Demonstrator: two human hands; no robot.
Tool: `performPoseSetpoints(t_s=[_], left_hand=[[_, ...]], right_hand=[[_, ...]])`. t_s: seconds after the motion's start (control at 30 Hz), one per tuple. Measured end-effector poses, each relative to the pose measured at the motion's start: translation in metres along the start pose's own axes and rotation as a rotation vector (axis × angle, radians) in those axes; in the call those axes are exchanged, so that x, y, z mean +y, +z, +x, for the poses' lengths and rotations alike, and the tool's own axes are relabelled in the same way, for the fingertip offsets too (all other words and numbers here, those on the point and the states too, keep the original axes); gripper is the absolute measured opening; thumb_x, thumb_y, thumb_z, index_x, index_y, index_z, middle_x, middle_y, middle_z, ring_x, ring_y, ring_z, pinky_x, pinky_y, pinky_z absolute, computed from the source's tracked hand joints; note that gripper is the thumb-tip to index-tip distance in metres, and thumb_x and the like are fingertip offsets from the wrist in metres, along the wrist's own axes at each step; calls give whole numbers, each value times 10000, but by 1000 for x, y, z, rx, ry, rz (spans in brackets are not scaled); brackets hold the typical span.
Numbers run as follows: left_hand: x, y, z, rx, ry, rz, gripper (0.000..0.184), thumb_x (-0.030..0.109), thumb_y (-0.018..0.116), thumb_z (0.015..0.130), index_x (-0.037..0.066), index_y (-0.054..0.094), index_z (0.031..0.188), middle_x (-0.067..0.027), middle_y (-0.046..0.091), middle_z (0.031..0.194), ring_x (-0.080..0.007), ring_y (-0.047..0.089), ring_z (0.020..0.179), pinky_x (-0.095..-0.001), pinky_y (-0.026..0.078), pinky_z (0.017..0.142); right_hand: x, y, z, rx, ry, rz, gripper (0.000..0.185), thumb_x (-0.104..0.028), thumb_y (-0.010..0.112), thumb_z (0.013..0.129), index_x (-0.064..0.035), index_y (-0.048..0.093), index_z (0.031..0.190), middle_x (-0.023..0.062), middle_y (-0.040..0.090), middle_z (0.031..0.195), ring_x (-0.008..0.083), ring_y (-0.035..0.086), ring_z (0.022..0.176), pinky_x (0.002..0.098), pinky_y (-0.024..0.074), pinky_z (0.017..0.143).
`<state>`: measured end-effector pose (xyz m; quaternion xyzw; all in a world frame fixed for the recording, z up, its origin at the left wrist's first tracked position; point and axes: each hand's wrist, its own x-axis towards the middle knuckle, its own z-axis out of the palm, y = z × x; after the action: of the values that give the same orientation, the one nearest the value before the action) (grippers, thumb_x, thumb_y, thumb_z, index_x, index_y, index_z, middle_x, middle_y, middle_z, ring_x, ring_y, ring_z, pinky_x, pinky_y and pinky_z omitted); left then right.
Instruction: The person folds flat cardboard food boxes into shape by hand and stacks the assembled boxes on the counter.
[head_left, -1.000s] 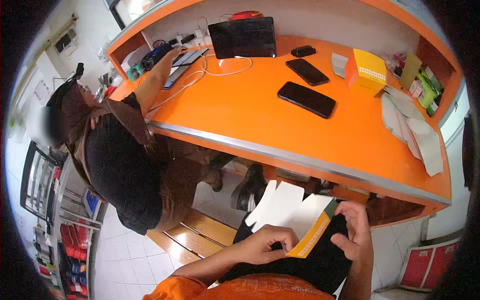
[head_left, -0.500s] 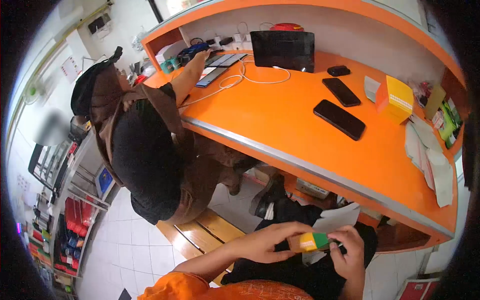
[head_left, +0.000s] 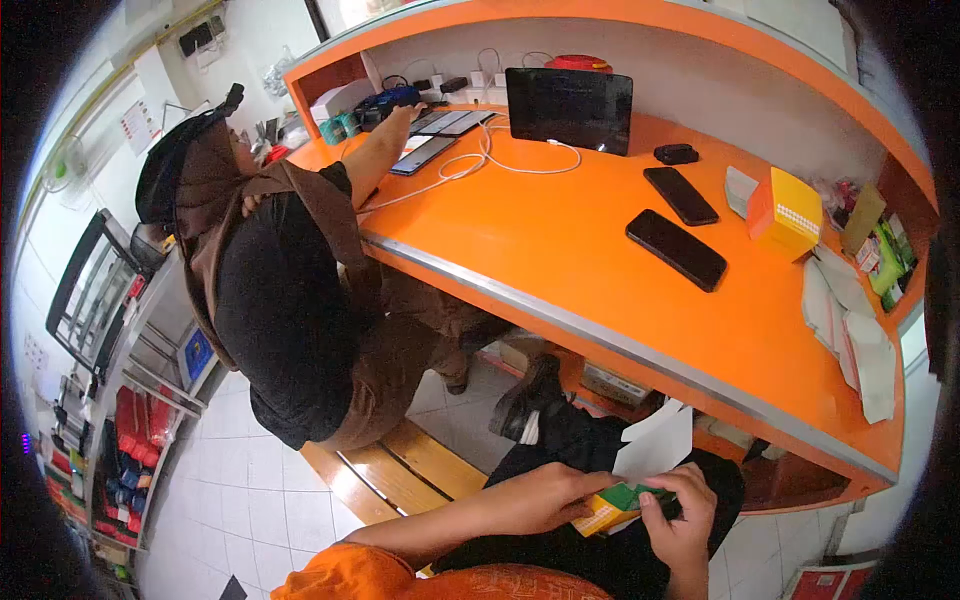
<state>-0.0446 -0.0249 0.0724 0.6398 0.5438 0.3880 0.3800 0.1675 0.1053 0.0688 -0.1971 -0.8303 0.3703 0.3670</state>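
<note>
Over my lap, a small yellow and green box (head_left: 603,512) is between my two hands. My left hand (head_left: 545,498) grips its yellow side, fingers bent around the near edge. On the green end, my right hand (head_left: 682,515) pinches with thumb and index finger. A white sheet of card or paper (head_left: 652,445) stands up just beyond the box; whether it is joined to the box I cannot tell. My dark trousers lie beneath both hands.
On the orange desk (head_left: 480,230) are two dark phones (head_left: 677,248), a tablet (head_left: 570,110), a white cable, a yellow-orange box (head_left: 785,213) and loose papers (head_left: 850,330). Another person (head_left: 290,290) sits on a wooden bench (head_left: 400,470) to the left, one arm over the desk.
The small box has turned and sits slightly lower, with its green end now between my fingertips. The white sheet shows more upright. The other person's arm stays over the desk.
</note>
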Motion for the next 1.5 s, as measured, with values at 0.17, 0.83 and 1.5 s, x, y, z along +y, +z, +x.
performPoseSetpoints(t_s=[0.17,0.83,1.5], left_hand=[[6,2,-2,-8,86,47,573,17,659,962,111,489,1501,-286,726,1028,-480,732,961,-521,578,811],[-30,37,-9,120,-75,-676,191,28,665,1034,10,708,1219,-51,758,1111,-101,676,1002,-310,572,860],[48,23,-44,-20,437,66,200,116,792,912,-15,699,1033,-160,692,1026,-349,706,914,-441,583,803]], right_hand=[[-7,4,-5,127,58,-52,189,37,761,790,-3,696,962,133,696,886,286,656,840,385,518,776],[-24,12,-16,-76,-177,-243,225,37,786,811,-56,651,965,81,671,944,309,644,937,465,496,869],[-17,-26,-36,-204,372,633,358,-258,796,982,-24,601,795,65,537,701,140,528,556,316,440,510]])
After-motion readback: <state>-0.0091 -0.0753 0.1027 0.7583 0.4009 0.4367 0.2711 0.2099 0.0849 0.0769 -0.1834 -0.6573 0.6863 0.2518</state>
